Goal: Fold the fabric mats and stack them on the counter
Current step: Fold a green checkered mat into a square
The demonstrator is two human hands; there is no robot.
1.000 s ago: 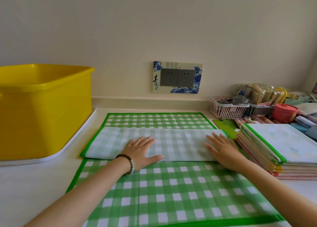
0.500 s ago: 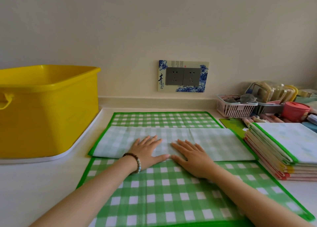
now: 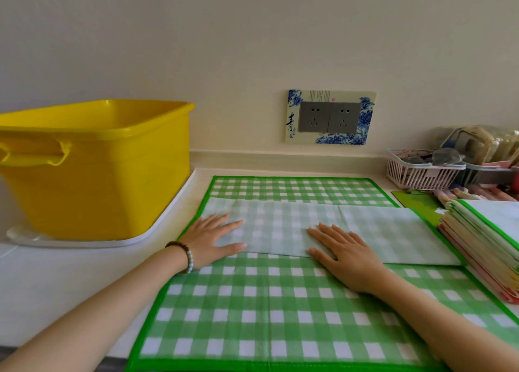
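Green checked mat (image 3: pixel 280 310) lies spread flat on the pale worktop (image 3: pixel 56 281), its near edge at the worktop's front. A pale band (image 3: pixel 393 231) of the mat's reverse side is folded across its width, with checked face showing both beyond and in front of it. Left hand (image 3: pixel 213 239) rests palm down at the left end of that band, fingers (image 3: pixel 224 222) straight and spread apart, holding nothing; a beaded bracelet (image 3: pixel 185 256) sits on the wrist. Right hand (image 3: pixel 345 256) rests palm down across the band's near edge around the middle of the mat, fingers likewise straight and apart, flat on the fabric. Against the mat's right edge stands a stack of folded mats (image 3: pixel 483 239), edges in several colours, a green-trimmed one on top. Left of the mat, apart from it, a yellow tub (image 3: pixel 98 180) stands on a white tray (image 3: pixel 157 231). Beyond the mat's far right corner sits a pink basket (image 3: pixel 418 175) of small items. On the wall behind the mat, a double socket plate (image 3: pixel 330 117) with a blue floral surround.
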